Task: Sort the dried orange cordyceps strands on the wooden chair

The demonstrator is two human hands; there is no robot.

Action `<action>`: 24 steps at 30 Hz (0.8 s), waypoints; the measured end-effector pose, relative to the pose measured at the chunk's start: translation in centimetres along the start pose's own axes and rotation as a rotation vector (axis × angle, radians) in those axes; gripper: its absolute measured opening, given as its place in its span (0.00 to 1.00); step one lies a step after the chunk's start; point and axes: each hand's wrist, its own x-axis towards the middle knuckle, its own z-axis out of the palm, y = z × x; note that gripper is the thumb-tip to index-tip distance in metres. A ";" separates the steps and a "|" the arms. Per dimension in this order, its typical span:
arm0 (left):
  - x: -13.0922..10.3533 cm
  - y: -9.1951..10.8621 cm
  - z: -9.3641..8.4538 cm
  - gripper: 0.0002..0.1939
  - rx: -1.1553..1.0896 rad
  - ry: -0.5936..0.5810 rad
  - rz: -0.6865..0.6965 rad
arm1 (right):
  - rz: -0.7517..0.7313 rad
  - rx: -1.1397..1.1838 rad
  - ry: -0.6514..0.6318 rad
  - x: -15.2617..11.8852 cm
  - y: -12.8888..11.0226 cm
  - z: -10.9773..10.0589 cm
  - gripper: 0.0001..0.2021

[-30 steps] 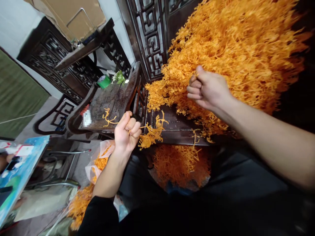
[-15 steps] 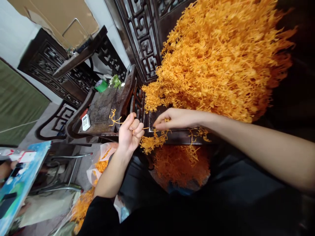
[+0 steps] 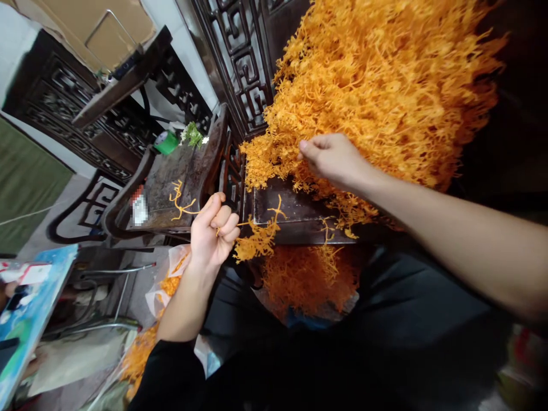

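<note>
My left hand (image 3: 214, 234) is closed in a fist around a thin orange branching sprig (image 3: 184, 210). Its forked end sticks out to the left, and a thin stem shows on the hand's right side. My right hand (image 3: 336, 160) is over the lower left edge of a large heap of similar orange sprigs (image 3: 394, 85), thumb and fingers pinched together; what is between them cannot be made out. A small clump of orange sprigs (image 3: 257, 238) hangs at the edge of the dark wooden seat (image 3: 299, 202), just right of my left hand.
Below the seat, between my legs, is more orange material (image 3: 308, 279). To the left stands a dark wooden side table (image 3: 171, 171) with green tape (image 3: 166, 142) and a small green plant (image 3: 192, 135). A blue-topped table (image 3: 55, 279) is at far left, near plastic bags (image 3: 175, 262).
My right hand has moved up and right, from beside my left fist to the heap. My left hand keeps the sprig. A sprig now shows on the seat edge where the right hand was.
</note>
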 end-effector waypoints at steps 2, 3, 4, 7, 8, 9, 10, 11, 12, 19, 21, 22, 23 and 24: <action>0.2 -0.1 -0.1 0.12 0.003 -0.001 -0.013 | -0.075 -0.189 0.041 -0.2 0.6 0.8 0.13; 0.4 -0.1 -0.2 0.12 0.005 -0.003 -0.027 | -0.086 -0.252 0.005 -0.4 0.9 1.5 0.11; 0.5 -0.2 -0.2 0.13 0.005 -0.007 -0.038 | -0.072 -0.271 -0.067 -0.6 1.3 2.3 0.09; 0.8 -0.5 -0.2 0.14 0.001 -0.017 -0.060 | -0.017 -0.154 -0.191 -1.0 1.6 4.0 0.06; 0.8 -0.5 -0.2 0.15 -0.001 -0.016 -0.062 | -0.006 -0.093 -0.185 -1.1 1.3 4.3 0.06; 0.8 -0.6 -0.2 0.14 -0.003 -0.014 -0.062 | -0.004 -0.031 -0.159 -1.2 0.8 4.4 0.06; 0.8 -0.7 -0.2 0.14 -0.003 -0.011 -0.060 | -0.011 0.023 -0.128 -1.4 0.2 4.4 0.05; 0.8 -0.7 -0.2 0.14 -0.002 -0.009 -0.058 | -0.025 0.065 -0.099 -1.7 -0.4 4.3 0.07; 0.7 -0.7 -0.2 0.13 -0.002 -0.006 -0.056 | -0.042 0.091 -0.080 -2.0 -1.0 4.2 0.10; 0.9 0.1 -0.4 0.15 -0.058 0.046 0.029 | -0.005 -0.182 -0.117 -3.6 1.1 4.1 0.25; 1.0 0.3 -0.5 0.16 -0.084 0.042 0.091 | 0.026 -0.268 -0.147 -3.6 2.4 4.4 0.24; 1.0 0.3 -0.5 0.16 -0.096 0.040 0.116 | 0.048 -0.296 -0.209 -3.6 2.8 4.6 0.25; 1.1 0.1 -0.4 0.16 -0.108 0.038 0.133 | 0.069 -0.310 -0.297 -3.7 3.1 4.9 0.27; 1.1 0.0 -0.3 0.16 -0.118 0.037 0.145 | 0.082 -0.311 -0.394 -3.7 3.1 5.1 0.30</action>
